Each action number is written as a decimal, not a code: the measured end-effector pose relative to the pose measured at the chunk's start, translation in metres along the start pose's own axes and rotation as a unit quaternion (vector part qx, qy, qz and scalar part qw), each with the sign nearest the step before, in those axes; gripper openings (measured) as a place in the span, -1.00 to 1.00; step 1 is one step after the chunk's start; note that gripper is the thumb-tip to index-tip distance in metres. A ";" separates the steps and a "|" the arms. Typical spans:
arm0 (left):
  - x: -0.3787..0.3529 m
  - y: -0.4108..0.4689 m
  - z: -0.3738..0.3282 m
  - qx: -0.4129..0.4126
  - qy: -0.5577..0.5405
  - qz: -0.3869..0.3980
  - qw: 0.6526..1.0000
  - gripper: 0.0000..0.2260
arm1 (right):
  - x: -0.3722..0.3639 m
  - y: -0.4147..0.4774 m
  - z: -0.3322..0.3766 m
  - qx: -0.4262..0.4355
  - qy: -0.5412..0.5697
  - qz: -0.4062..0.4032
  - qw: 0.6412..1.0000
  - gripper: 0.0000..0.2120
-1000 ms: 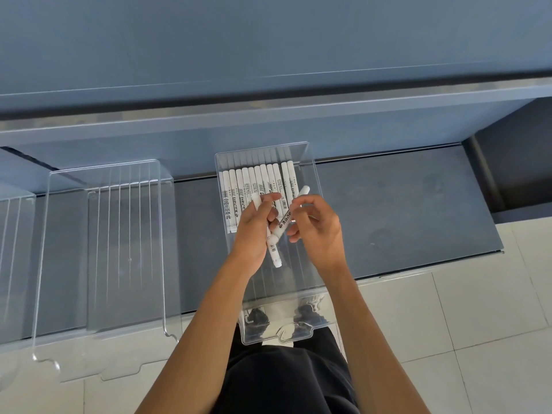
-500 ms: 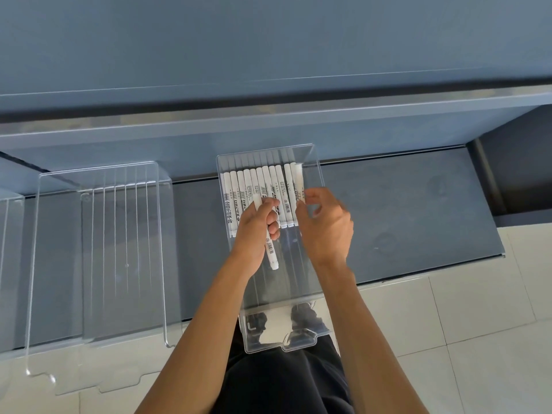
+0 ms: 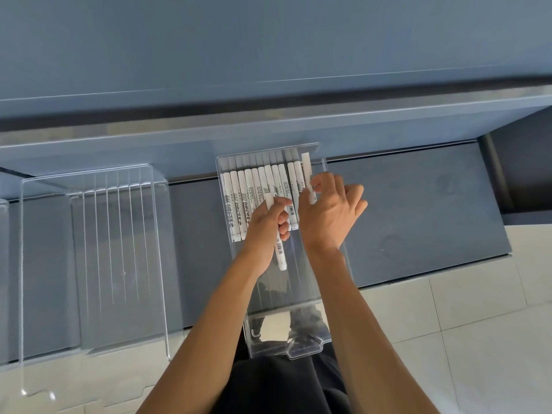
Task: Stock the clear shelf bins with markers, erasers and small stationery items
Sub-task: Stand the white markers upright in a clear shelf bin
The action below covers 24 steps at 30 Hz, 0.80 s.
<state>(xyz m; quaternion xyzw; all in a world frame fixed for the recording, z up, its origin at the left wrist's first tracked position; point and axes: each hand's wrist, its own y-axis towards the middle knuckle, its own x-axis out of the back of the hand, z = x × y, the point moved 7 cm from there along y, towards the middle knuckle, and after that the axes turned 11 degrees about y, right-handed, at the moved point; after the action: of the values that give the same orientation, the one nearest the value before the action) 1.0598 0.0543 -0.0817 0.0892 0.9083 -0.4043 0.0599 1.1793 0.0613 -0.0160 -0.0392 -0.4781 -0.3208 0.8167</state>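
Observation:
A clear bin stands pulled out of the dark shelf, with several white markers lined side by side at its back. My left hand grips one white marker upright over the bin's middle. My right hand pinches another white marker at the right end of the row, close to the bin's right wall.
An empty clear bin sits on the shelf to the left, and the edge of a third shows at the far left. A grey cabinet front rises behind. Pale floor tiles lie lower right.
My right hand moved the marker from between my hands back and right to the row's right end. My left hand stayed, still holding its marker.

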 end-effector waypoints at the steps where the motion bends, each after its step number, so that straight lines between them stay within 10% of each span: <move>1: -0.001 0.001 -0.001 0.002 0.002 -0.001 1.000 -0.83 | -0.001 0.001 0.000 -0.001 -0.015 0.003 1.000 -0.87; 24: 0.002 -0.002 -0.011 -0.064 -0.094 -0.012 0.993 -0.82 | 0.007 -0.035 0.002 0.092 0.168 0.134 0.972 -0.80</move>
<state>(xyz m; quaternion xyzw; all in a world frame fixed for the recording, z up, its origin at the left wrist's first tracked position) 1.0573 0.0617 -0.0730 0.0355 0.9238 -0.3524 0.1457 1.1607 0.0305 -0.0177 0.0272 -0.3521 -0.1651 0.9209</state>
